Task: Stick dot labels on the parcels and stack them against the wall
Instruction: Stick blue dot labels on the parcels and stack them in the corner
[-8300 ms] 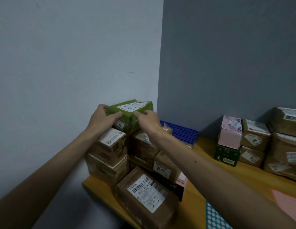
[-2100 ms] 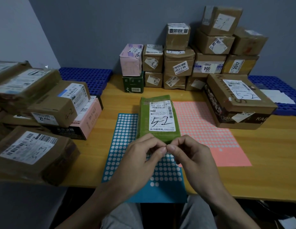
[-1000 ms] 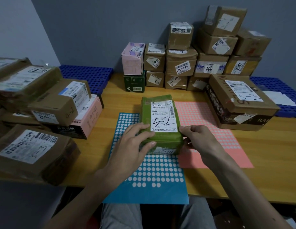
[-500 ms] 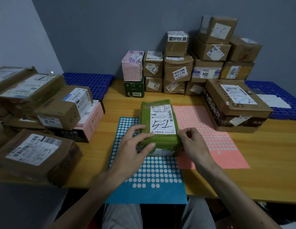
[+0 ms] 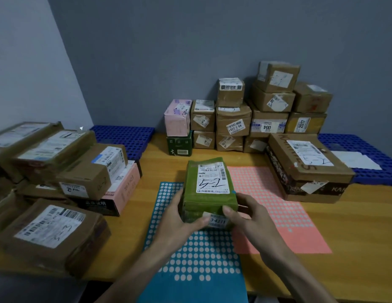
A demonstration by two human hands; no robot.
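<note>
A green parcel (image 5: 207, 184) with a white shipping label marked "5-2" rests over the blue dot-label sheet (image 5: 197, 256) at the table's middle. My left hand (image 5: 179, 217) grips its near left corner and my right hand (image 5: 247, 213) grips its near right corner, thumbs on the front face. A small blue dot shows at the parcel's right top edge. A pink dot-label sheet (image 5: 278, 213) lies to the right of the parcel.
A stack of brown parcels (image 5: 52, 193) fills the left side by the pale wall. More boxes (image 5: 245, 119) are piled against the grey back wall, with a large flat box (image 5: 304, 169) at right. Blue plastic pallets (image 5: 125, 138) sit behind the wooden table (image 5: 343, 226).
Both hands slid from the parcel's top sides down to its near corners and closed on it. The near end of the parcel has lifted slightly toward me.
</note>
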